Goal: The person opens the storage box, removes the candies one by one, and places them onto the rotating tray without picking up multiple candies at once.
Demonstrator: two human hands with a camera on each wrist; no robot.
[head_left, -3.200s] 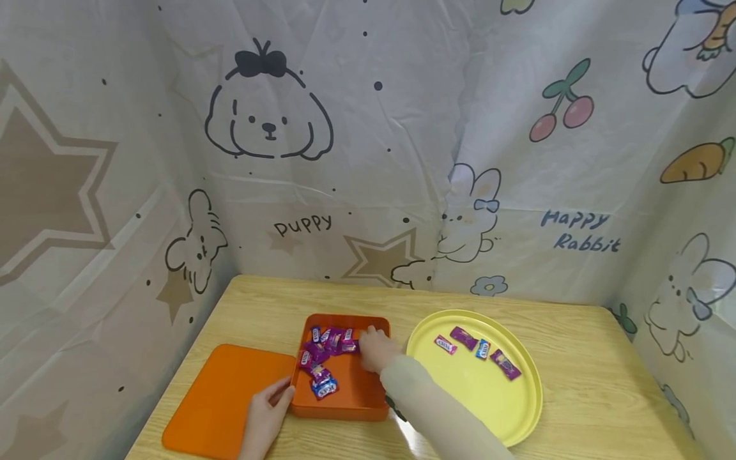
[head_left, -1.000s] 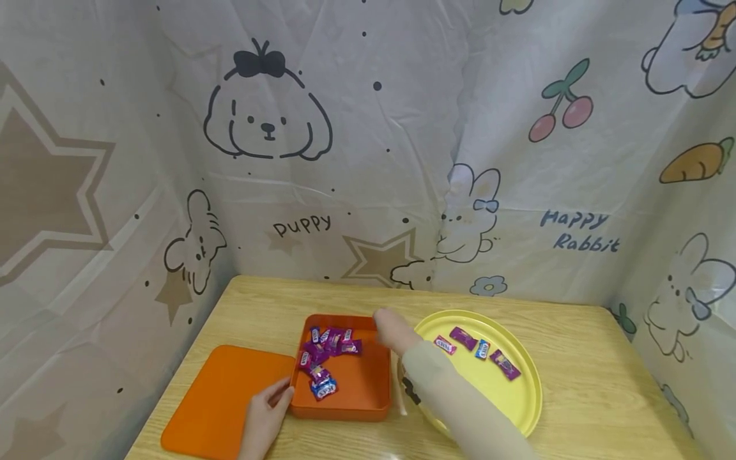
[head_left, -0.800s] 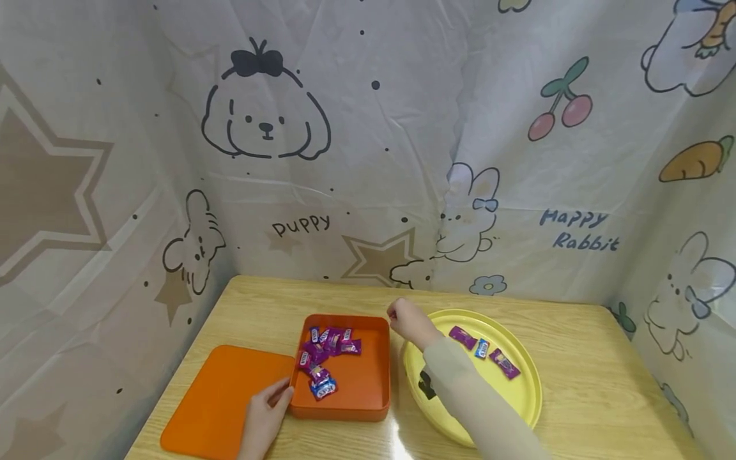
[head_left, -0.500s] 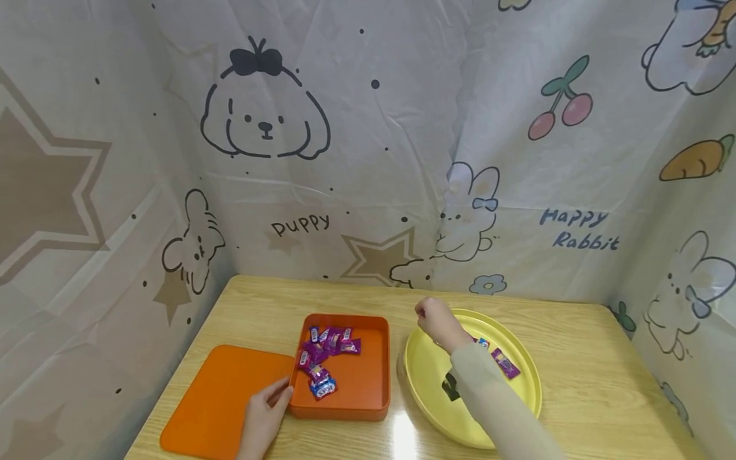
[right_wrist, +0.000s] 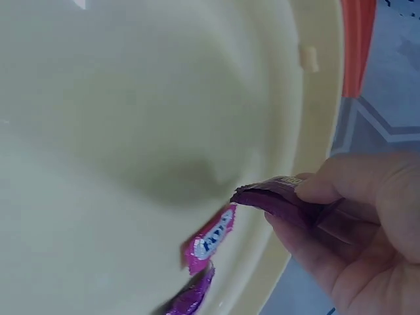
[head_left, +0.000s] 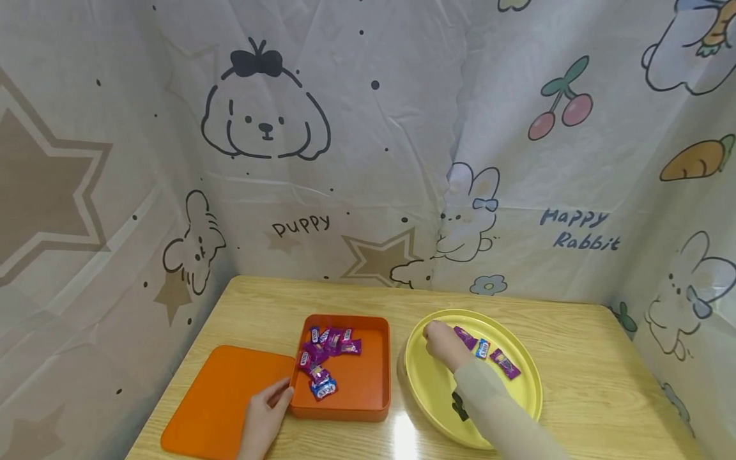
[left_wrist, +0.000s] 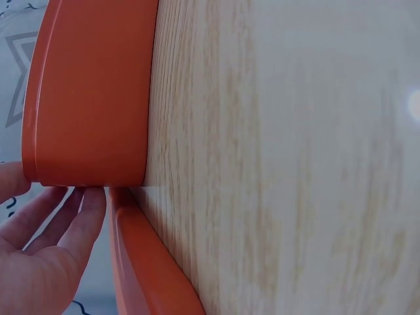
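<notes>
My right hand (head_left: 447, 344) is over the left part of the yellow plate (head_left: 443, 409), pinching a purple-wrapped candy (right_wrist: 279, 197) between thumb and fingers. In the right wrist view the candy's tip overlaps a pink candy (right_wrist: 211, 239) lying on the plate; the head view hides that pink one behind the hand. Purple candies (head_left: 505, 364) and a blue one (head_left: 483, 349) also lie there. My left hand (head_left: 266, 412) touches the near left corner of the orange box (head_left: 359, 390), fingers fairly straight against its wall, thumb at the rim.
Several purple and blue candies (head_left: 333, 341) are grouped along the left side inside the box. An orange lid (head_left: 221, 390) lies flat on the wooden table (head_left: 592, 377), left of the box. Patterned cloth (head_left: 368, 160) hangs behind and at both sides.
My right hand has left the right side of the box and travelled right, then lowered over the plate with the purple candy. My left hand has stayed at the box corner.
</notes>
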